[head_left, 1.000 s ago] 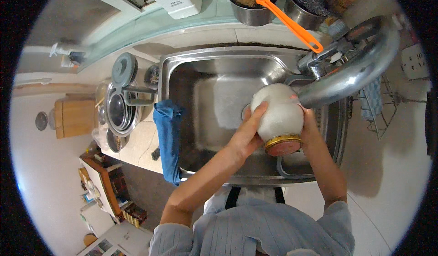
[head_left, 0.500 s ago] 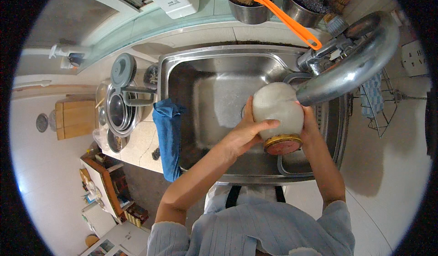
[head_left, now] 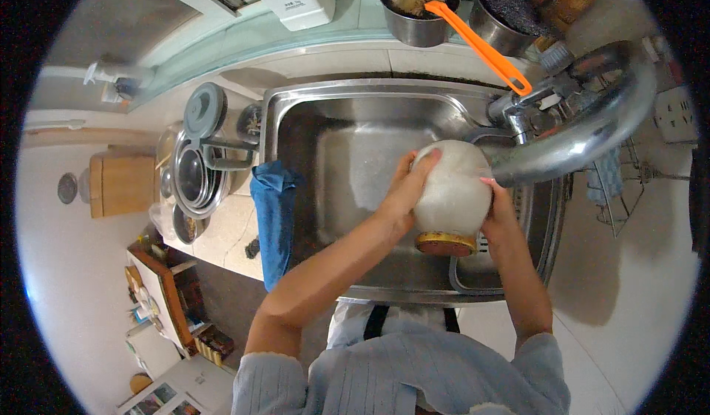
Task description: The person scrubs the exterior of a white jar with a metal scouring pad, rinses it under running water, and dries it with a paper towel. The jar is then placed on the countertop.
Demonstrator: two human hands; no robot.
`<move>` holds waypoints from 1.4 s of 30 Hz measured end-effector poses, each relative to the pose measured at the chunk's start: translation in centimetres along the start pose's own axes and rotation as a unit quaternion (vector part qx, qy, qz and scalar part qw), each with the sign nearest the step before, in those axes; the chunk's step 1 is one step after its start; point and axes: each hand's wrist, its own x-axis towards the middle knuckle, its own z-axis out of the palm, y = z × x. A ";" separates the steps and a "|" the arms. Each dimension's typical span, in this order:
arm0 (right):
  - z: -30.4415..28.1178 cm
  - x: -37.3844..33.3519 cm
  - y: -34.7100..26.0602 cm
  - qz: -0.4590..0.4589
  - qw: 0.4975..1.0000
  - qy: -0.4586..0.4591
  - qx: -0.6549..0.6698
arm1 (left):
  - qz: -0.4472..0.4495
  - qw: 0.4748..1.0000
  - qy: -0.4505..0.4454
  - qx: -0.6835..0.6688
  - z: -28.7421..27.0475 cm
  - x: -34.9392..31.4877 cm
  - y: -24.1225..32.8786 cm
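A big rounded, whitish, cloudy jar [head_left: 452,189] is gripped between my two hands above the right part of the sink. Its gold-rimmed reddish lid [head_left: 446,244] faces toward me and downward. My left hand [head_left: 409,193] wraps the jar's left side, with the thumb lying high on it. On the other side my right hand [head_left: 500,206] holds the jar, most of its fingers hidden behind. The metal faucet spout [head_left: 580,152] ends right beside the jar's upper right. Whether water is running I cannot tell.
A steel sink [head_left: 355,88] lies under the jar. Blue cloth [head_left: 274,223] drapes over its left edge, near stacked metal bowls [head_left: 194,208]. On the back ledge stand a white bottle [head_left: 296,4], a pot [head_left: 418,34] with an orange-handled brush [head_left: 484,52], and another pot with a dark scrubber [head_left: 514,8].
My left hand has slid up the jar, its thumb now near the top. The jar has turned a little, and its lid shows more edge-on. The whole view has shifted slightly.
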 end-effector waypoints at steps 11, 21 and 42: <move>2.7 0.2 0.5 0.033 0.995 -0.095 0.025 | -0.003 0.988 -0.119 -0.098 -3.7 0.1 -1.7; 6.6 3.2 2.8 -0.001 0.976 -0.165 -0.142 | 0.027 0.976 -0.057 -0.210 -6.9 -1.9 -1.7; 7.6 5.7 4.8 0.092 0.984 -0.132 -0.079 | 0.236 0.970 -0.051 -0.019 -9.0 -3.3 -9.6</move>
